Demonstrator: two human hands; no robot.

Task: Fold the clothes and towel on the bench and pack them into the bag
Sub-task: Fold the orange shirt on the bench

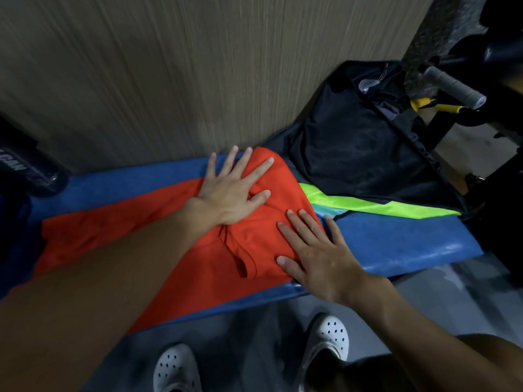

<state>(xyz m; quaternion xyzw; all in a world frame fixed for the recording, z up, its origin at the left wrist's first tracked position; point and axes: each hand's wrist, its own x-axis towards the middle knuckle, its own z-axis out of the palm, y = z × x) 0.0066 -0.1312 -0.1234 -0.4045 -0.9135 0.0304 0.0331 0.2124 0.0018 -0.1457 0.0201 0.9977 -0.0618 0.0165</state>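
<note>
An orange garment lies spread along the blue bench, its collar near the front edge. My left hand presses flat on its upper right part, fingers spread. My right hand lies flat on its right edge, partly over the bench. A neon green and light blue cloth pokes out from under the orange garment toward the right. The black bag stands on the right end of the bench, its top open.
A wood-grain wall runs behind the bench. Dark gym equipment with a grey handle and yellow strap stands at the right. A dark object sits at the bench's left end. My white clogs stand on the grey floor.
</note>
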